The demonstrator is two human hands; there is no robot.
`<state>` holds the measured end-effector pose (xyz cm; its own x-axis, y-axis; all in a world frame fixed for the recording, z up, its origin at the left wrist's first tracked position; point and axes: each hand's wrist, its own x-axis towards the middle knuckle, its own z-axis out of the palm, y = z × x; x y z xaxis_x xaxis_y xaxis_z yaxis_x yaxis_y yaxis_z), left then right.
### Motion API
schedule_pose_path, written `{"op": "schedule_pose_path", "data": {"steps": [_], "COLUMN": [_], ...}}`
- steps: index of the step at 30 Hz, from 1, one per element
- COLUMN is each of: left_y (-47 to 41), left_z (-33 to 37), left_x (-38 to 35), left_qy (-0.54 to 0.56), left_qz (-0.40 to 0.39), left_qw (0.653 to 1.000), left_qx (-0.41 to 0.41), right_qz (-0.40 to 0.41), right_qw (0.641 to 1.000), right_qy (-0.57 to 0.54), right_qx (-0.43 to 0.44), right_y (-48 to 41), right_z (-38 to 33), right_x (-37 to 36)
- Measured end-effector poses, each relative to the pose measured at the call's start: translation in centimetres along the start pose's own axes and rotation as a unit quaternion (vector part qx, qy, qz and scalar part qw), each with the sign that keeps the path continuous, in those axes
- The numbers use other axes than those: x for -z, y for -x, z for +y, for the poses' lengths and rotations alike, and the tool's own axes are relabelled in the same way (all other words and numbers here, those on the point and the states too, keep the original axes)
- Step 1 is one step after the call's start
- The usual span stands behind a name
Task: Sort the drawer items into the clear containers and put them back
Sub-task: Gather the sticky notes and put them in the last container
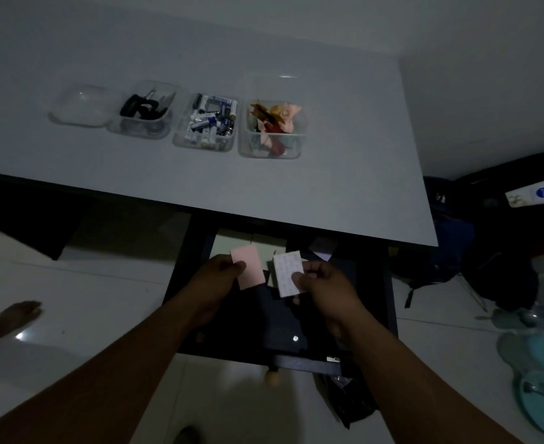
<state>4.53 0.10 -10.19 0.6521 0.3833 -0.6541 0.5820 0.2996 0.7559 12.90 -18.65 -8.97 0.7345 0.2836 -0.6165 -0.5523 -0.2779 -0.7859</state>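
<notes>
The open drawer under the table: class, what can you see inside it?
Inside the drawer, pale papers lie at the back. Above it, the left hand holds a pink card, the right hand a white pad. Hands and darkness hide the rest.

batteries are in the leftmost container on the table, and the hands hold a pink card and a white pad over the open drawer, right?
Not quite. The head view shows the batteries in the third container from the left; the leftmost container looks empty. The rest holds: the left hand holds the pink card and the right hand the white pad over the open drawer.
</notes>
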Motion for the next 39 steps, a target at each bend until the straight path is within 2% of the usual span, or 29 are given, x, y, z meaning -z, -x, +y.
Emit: {"op": "schedule_pose_path", "data": {"steps": [2,4,7,12,15,18,20,22,24,25,27,30,32,36,38,39], "left_y": [0.0,0.3,0.3,0.8,1.3,1.4,1.4,1.5,1.3,1.2,0.7,-0.1,-0.3,-0.3,-0.1,0.0], "left_z": [-0.1,0.2,0.3,0.1,0.3,0.3,0.2,0.5,0.5,0.4,-0.1,-0.8,-0.8,-0.6,-0.5,-0.4], "left_x": [-0.1,0.0,0.6,0.3,0.0,0.0,0.1,0.1,0.1,0.2,0.6,1.1,1.1,0.9,0.7,0.7], "left_qy": [0.03,0.069,0.09,0.077,0.098,0.084,0.088,0.1,0.09,0.086,0.096,0.14,0.158,0.167,0.165,0.161], "left_qz": [-0.01,-0.031,-0.027,-0.033,-0.053,-0.035,-0.027,-0.068,-0.097,-0.091,-0.062,-0.041,-0.031,-0.018,-0.02,-0.021], "left_qw": [0.999,0.997,0.995,0.996,0.994,0.996,0.996,0.993,0.991,0.992,0.993,0.989,0.987,0.986,0.986,0.986], "left_qx": [-0.015,-0.024,-0.029,-0.023,-0.007,-0.01,-0.005,-0.002,-0.007,-0.013,-0.016,0.004,0.008,0.018,0.027,0.031], "right_qz": [-0.044,-0.055,-0.034,-0.042,-0.004,0.087,0.125,0.101,0.043,0.011,-0.022,0.057,0.108,0.061,0.059,0.066], "right_qw": [0.998,0.996,0.996,0.995,0.997,0.989,0.963,0.926,0.895,0.89,0.904,0.93,0.918,0.878,0.87,0.878], "right_qy": [-0.046,-0.072,-0.079,-0.085,-0.07,0.013,0.105,0.22,0.31,0.33,0.313,0.258,0.299,0.468,0.484,0.47], "right_qx": [-0.003,-0.001,0.013,0.019,0.029,0.116,0.213,0.291,0.317,0.314,0.289,0.255,0.238,0.075,0.066,0.066], "right_y": [0.6,0.8,0.6,1.1,1.5,1.6,1.8,2.3,2.4,2.4,2.3,1.4,0.0,-1.8,-2.0,-2.2], "right_z": [-0.3,-0.3,-0.2,0.0,0.1,-0.2,-0.4,-0.4,-0.2,-0.2,-0.1,-0.3,-0.2,-0.3,-0.3,-0.2], "right_x": [-0.9,-1.7,-2.4,-3.6,-4.7,-5.4,-5.5,-5.9,-6.4,-6.6,-6.4,-4.5,-2.9,-1.9,-2.1,-2.1]}}
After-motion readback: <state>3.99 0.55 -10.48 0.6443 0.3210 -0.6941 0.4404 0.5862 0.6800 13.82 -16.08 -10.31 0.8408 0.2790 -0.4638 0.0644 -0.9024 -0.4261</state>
